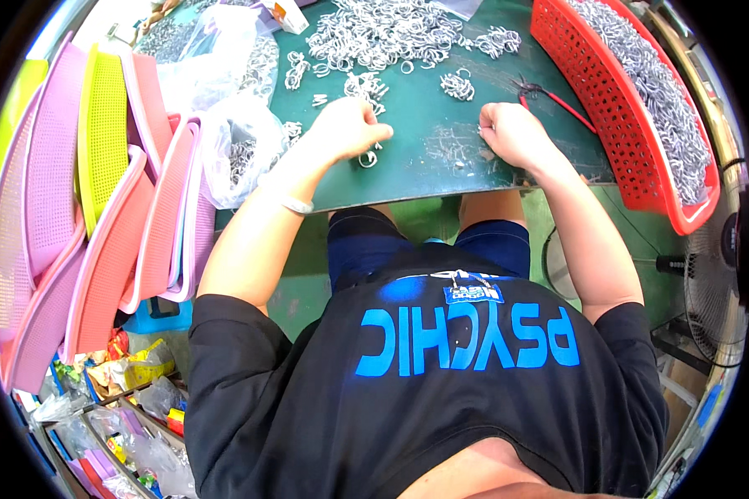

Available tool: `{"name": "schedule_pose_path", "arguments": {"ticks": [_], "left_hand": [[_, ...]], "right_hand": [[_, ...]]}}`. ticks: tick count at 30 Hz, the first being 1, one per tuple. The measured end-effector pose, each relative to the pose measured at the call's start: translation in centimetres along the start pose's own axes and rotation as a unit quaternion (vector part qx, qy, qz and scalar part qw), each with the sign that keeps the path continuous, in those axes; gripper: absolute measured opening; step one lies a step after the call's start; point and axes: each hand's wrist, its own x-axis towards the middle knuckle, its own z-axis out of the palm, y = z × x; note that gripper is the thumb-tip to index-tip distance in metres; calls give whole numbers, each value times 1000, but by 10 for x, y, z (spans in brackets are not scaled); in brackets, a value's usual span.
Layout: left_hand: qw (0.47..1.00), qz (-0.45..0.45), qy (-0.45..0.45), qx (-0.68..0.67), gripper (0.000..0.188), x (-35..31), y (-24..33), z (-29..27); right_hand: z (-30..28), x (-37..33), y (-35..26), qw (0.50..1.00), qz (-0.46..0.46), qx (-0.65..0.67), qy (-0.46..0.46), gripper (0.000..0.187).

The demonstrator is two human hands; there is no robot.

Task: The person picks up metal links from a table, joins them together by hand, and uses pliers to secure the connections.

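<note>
My left hand (346, 133) is over the green tabletop (424, 179), its fingers curled and its thumb pointing right. Just below the thumb is a silver metal ring (368, 159); I cannot tell whether the hand touches it. Small linked rings (366, 86) lie beyond its knuckles. To the right, my right hand (516, 135) is closed, thumb against bent fingers, near the table's front edge; anything in its pinch is too small to name. Beyond it lies a pair of red-handled pliers (567, 111).
A large pile of metal rings (383, 33) covers the far middle. A red basket (595, 91) full of metal pieces stands right. Left are clear plastic bags (225, 170) and stacked coloured baskets (54, 158). A fan (711, 283) stands at far right.
</note>
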Motion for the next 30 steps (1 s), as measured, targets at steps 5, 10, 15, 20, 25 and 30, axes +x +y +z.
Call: {"name": "schedule_pose_path", "arguments": {"ticks": [5, 10, 15, 20, 25, 30], "left_hand": [[995, -16, -63, 70, 23, 14, -3, 9], [996, -14, -90, -15, 18, 17, -9, 11], [823, -36, -197, -531, 11, 10, -2, 8], [729, 14, -237, -642, 14, 13, 0, 17], [669, -56, -199, -714, 11, 12, -3, 17], [645, -18, -219, -732, 9, 10, -8, 16]], "right_hand": [[1, 6, 2, 999, -11, -36, -36, 11], [3, 6, 7, 999, -22, -7, -24, 12], [-9, 7, 8, 990, -25, 137, -6, 13], [-13, 13, -7, 983, 2, 183, -28, 15], [0, 9, -12, 982, -43, 175, -55, 17], [8, 6, -23, 987, -127, 36, -88, 19]]}}
